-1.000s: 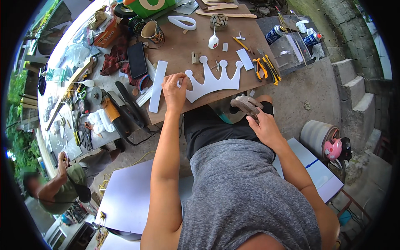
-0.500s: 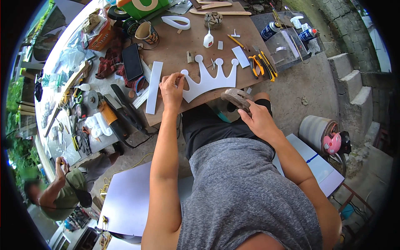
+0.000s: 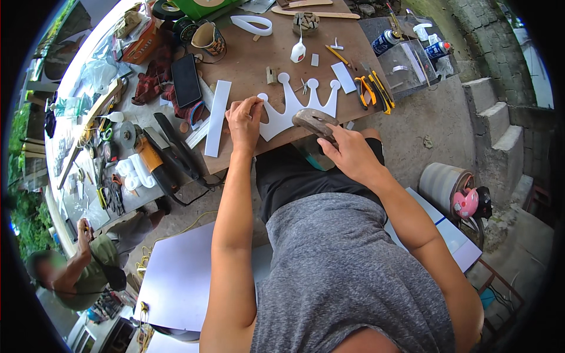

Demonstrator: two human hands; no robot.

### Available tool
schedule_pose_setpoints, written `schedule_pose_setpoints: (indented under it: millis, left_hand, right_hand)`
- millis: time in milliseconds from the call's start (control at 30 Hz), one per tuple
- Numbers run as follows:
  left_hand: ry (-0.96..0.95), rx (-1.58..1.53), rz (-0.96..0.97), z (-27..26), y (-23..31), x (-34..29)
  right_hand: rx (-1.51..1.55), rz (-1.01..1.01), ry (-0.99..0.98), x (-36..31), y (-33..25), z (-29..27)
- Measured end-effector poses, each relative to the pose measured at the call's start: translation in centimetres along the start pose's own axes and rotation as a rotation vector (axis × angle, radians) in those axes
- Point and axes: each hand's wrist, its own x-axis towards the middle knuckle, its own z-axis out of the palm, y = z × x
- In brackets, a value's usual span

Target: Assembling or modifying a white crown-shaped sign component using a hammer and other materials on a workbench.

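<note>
A white crown-shaped cutout (image 3: 292,106) lies near the front edge of the brown worktable. My left hand (image 3: 243,125) is closed, thumb and fingers pinched at the rounded tip of the crown's left point. My right hand (image 3: 353,154) grips a thick, brownish, curved piece (image 3: 311,119), looped like a horseshoe and seemingly of worn metal. That piece hangs over the crown's lower right part and hides some of its edge; whether they touch I cannot tell. Left of my left hand lies a long white strip (image 3: 218,119). Small tweezers-like metal pieces (image 3: 305,88) rest between the crown's points.
Right of the crown lie a white rectangle (image 3: 344,78), orange-handled pliers (image 3: 366,94) and yellow cutters (image 3: 381,94). Behind it stand a white glue bottle (image 3: 298,52) and a paper cup (image 3: 209,40). A phone (image 3: 186,80) and an angle grinder (image 3: 150,157) lie left. Another person (image 3: 88,265) works at lower left.
My right hand has moved left and slightly away from me, bringing the curved piece from beside the crown to over it. The left hand keeps its pinch at the crown's left tip.
</note>
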Motion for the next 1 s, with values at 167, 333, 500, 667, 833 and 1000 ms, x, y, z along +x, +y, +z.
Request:
schedule_pose_setpoints:
  millis: [167, 333, 500, 667, 833, 1000]
  left_hand:
    - [0.05, -0.019, 0.032, 0.1, 0.0, -0.1]
    - [0.078, -0.028, 0.046, 0.3, -0.2, -0.2]
    - [0.072, -0.011, 0.023, 0.3, -0.4, -0.4]
    - [0.061, -0.014, 0.023, 0.6, -0.7, -0.5]
    - [0.055, -0.003, 0.027, 0.5, -0.8, -0.4]
    - [0.069, -0.028, -0.006, 0.6, -0.5, -0.5]
  right_hand:
    - [-0.041, -0.046, 0.009, 3.4, -0.7, 1.1]
    - [-0.122, -0.098, -0.011, 6.8, -3.0, 1.7]
    - [-0.141, -0.143, 0.008, 8.2, -3.5, 3.4]
    - [-0.287, -0.061, -0.096, 8.9, -1.7, 4.9]
    - [-0.247, -0.137, 0.004, 8.1, -2.6, 4.9]
    - [-0.263, -0.075, -0.039, 8.4, -1.8, 4.7]
